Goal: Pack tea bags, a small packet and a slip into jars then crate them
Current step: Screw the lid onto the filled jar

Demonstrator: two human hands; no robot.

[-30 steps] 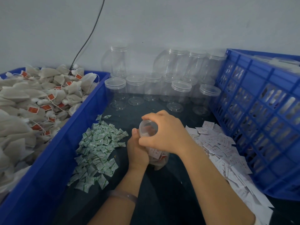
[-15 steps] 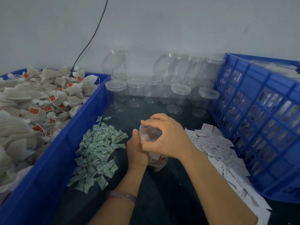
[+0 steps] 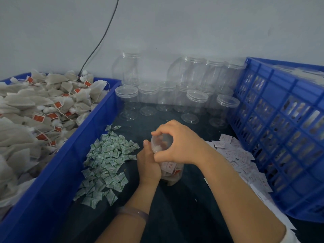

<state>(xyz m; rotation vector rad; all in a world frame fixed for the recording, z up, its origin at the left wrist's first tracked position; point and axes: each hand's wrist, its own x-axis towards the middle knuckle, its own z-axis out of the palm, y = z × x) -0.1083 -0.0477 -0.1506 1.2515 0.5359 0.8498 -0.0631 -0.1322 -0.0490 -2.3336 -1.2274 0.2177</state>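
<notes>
Clear jar [image 3: 172, 175] largely behind right hand [image 3: 180, 144]

The right hand [image 3: 180, 142] is covering most of the top of the clear plastic jar [image 3: 171, 174], and the left hand [image 3: 149, 163] is hiding its left side. Print on the white paper slips [image 3: 240, 155] is showing too small to read. The solid blue plastic bin [image 3: 66, 163] is running off the left edge, the blue lattice crate [image 3: 280, 137] off the right.

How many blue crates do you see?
2: left crate, heaped with tea bags; right crate, slatted, beside the slips. None looks hidden.
</notes>
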